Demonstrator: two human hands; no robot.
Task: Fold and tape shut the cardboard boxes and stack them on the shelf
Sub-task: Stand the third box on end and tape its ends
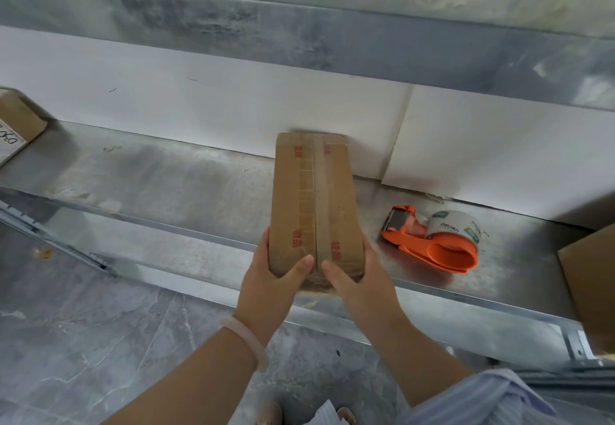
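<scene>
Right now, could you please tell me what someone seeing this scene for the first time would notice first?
The eye lands first on the taped cardboard box at centre, gripped at its near end by the left hand and the right hand, over the metal shelf. Next comes the orange tape dispenser, lying on the shelf just right of the box.
</scene>
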